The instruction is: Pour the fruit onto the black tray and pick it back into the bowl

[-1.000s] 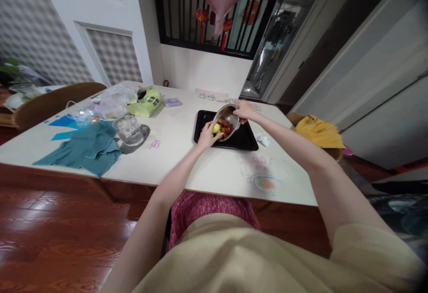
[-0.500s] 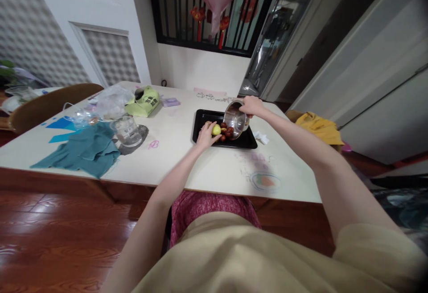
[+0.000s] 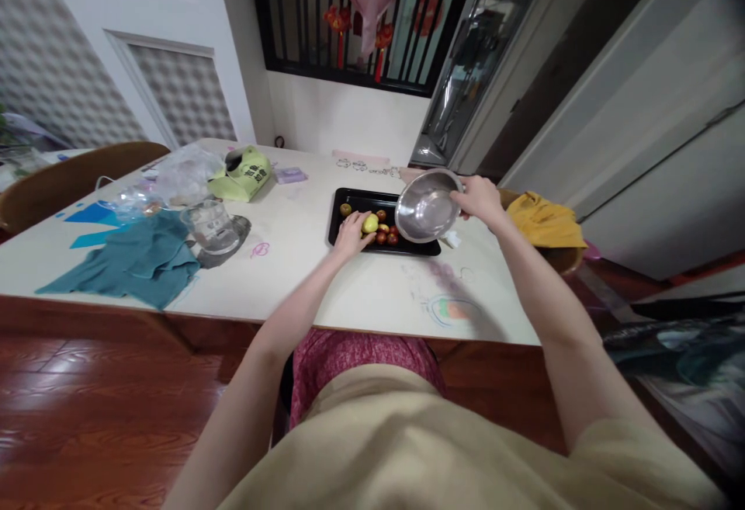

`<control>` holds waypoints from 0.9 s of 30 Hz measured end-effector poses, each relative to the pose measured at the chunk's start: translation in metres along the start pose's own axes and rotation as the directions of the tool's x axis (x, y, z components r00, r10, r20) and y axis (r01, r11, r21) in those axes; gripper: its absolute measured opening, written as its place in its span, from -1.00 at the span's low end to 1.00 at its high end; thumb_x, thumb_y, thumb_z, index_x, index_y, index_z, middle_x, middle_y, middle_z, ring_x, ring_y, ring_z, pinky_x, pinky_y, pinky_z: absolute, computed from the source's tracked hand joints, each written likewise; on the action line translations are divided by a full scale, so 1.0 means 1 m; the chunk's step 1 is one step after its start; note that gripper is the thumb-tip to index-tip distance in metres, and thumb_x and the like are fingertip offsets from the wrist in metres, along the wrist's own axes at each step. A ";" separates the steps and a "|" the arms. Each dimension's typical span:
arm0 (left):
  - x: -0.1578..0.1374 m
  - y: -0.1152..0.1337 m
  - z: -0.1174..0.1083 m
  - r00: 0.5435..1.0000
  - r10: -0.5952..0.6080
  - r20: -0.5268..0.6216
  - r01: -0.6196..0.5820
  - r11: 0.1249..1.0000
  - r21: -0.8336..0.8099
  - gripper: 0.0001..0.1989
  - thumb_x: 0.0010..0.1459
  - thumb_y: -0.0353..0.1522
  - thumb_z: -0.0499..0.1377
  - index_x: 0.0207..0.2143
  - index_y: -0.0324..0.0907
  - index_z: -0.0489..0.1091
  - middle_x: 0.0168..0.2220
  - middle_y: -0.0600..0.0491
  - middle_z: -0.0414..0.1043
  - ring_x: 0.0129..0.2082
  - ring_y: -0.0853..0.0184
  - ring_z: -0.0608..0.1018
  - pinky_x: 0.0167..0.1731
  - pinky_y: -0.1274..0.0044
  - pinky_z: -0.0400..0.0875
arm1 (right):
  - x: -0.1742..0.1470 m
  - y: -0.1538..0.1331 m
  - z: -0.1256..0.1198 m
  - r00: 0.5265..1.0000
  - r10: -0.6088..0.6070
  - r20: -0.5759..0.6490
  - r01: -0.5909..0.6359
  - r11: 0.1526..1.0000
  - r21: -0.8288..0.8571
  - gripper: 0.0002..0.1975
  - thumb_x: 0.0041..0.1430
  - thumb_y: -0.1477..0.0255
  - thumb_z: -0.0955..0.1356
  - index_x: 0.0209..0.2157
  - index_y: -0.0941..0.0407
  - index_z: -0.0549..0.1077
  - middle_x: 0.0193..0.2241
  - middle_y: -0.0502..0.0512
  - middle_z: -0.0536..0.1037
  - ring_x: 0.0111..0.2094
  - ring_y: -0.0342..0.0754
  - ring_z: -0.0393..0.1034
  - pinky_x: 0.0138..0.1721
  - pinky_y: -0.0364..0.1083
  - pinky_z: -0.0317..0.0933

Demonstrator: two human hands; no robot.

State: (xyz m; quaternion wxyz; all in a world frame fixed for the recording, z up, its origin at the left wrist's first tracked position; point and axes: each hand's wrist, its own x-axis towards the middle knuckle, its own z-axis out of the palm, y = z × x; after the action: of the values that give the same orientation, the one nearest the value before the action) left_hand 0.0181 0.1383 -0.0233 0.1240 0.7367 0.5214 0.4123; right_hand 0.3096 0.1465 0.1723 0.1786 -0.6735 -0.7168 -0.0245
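A shiny metal bowl [image 3: 428,206] is tilted on its side over the right part of a black tray [image 3: 349,198]. My right hand [image 3: 479,199] grips its rim, and the inside shows bare metal. My left hand [image 3: 352,235] lies over the tray's left part, its fingers apart and curved against a yellow-green fruit [image 3: 370,223]. Small reddish-brown round fruits [image 3: 382,238] lie together beside it, several in all. One brownish fruit [image 3: 345,209] sits apart near the tray's far left corner. The bowl hides the tray's right part.
On the white table [image 3: 291,261] at left lie a teal cloth [image 3: 133,261], a clear container [image 3: 210,224], plastic bags [image 3: 183,176] and a green box [image 3: 247,175]. A purple packet [image 3: 289,175] is farther back. White tissue [image 3: 451,239] lies right of the tray.
My right hand has drawn the bowl right and up from the fruits, so more of them show in the tray. My left hand stays by the yellow-green fruit. The view has shifted slightly.
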 end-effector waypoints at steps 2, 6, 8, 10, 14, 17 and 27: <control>-0.001 0.002 -0.002 1.000 -0.008 0.008 0.008 1.000 0.007 -0.34 0.27 -0.29 0.34 0.38 -0.10 0.31 0.35 -0.25 0.34 0.44 -0.11 0.31 0.34 0.01 0.31 | -0.028 0.012 0.006 0.996 0.019 0.084 -0.037 0.975 0.221 -0.64 0.16 0.45 0.32 -0.08 0.23 0.64 -0.71 0.01 0.47 -0.59 0.04 0.53 -0.44 -0.10 0.40; -0.001 0.002 -0.006 1.000 0.021 0.022 -0.021 1.000 0.011 -0.40 0.31 -0.31 0.30 0.37 -0.09 0.33 0.35 -0.21 0.38 0.43 -0.09 0.33 0.34 0.02 0.29 | -0.088 0.022 0.031 0.947 -0.024 0.321 -0.179 0.790 0.586 -0.63 0.07 0.42 0.35 -0.10 0.25 0.61 -0.74 -0.05 0.44 -0.77 -0.11 0.30 -0.73 -0.19 0.16; -0.001 0.002 -0.007 0.999 0.038 0.027 -0.038 0.999 0.009 -0.44 0.32 -0.28 0.29 0.34 -0.09 0.36 0.33 -0.19 0.41 0.40 -0.07 0.36 0.34 0.05 0.30 | -0.112 0.020 0.047 0.893 -0.110 0.436 -0.239 0.706 0.667 -0.63 0.05 0.37 0.39 -0.12 0.23 0.60 -0.71 -0.06 0.48 -0.78 -0.15 0.27 -0.76 -0.21 0.15; -0.001 0.001 -0.009 0.999 0.037 0.031 -0.037 0.999 0.018 -0.45 0.32 -0.27 0.31 0.32 -0.10 0.39 0.31 -0.19 0.42 0.37 -0.06 0.39 0.33 0.08 0.32 | -0.132 0.015 0.062 0.839 -0.187 0.510 -0.286 0.646 0.708 -0.65 0.03 0.33 0.41 -0.14 0.20 0.60 -0.71 -0.09 0.47 -0.78 -0.17 0.25 -0.77 -0.23 0.13; -0.001 0.000 -0.012 0.999 0.040 0.035 -0.041 0.999 0.029 -0.47 0.30 -0.29 0.34 0.29 -0.13 0.41 0.29 -0.20 0.45 0.34 -0.04 0.43 0.32 0.12 0.35 | -0.157 0.001 0.086 0.799 -0.226 0.557 -0.362 0.560 0.746 -0.66 0.03 0.32 0.42 -0.14 0.14 0.61 -0.67 -0.14 0.46 -0.76 -0.22 0.20 -0.76 -0.25 0.08; -0.002 0.000 -0.015 0.997 0.067 0.036 -0.068 0.998 0.015 -0.49 0.32 -0.25 0.32 0.28 -0.12 0.42 0.26 -0.19 0.47 0.31 -0.03 0.45 0.30 0.12 0.36 | -0.165 -0.006 0.098 0.793 -0.247 0.557 -0.388 0.501 0.774 -0.66 0.06 0.26 0.45 -0.15 0.13 0.61 -0.65 -0.14 0.44 -0.74 -0.23 0.17 -0.74 -0.24 0.05; -0.004 -0.003 -0.026 0.999 0.030 -0.044 -0.028 0.998 0.047 -0.65 0.32 -0.25 0.31 0.11 -0.14 0.52 0.08 -0.14 0.59 0.11 0.03 0.57 0.21 0.19 0.43 | -0.111 -0.019 0.107 0.993 -0.085 0.079 0.023 0.808 0.589 -0.75 0.34 0.23 0.38 -0.22 0.10 0.62 -0.48 0.05 0.62 -0.42 -0.04 0.49 -0.31 -0.13 0.30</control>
State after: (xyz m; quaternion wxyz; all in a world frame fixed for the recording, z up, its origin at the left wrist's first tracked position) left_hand -0.0037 0.1297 -0.0108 0.0892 0.7376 0.5227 0.4181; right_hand 0.2709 0.0680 0.0444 0.3404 -0.5651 -0.7163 0.2274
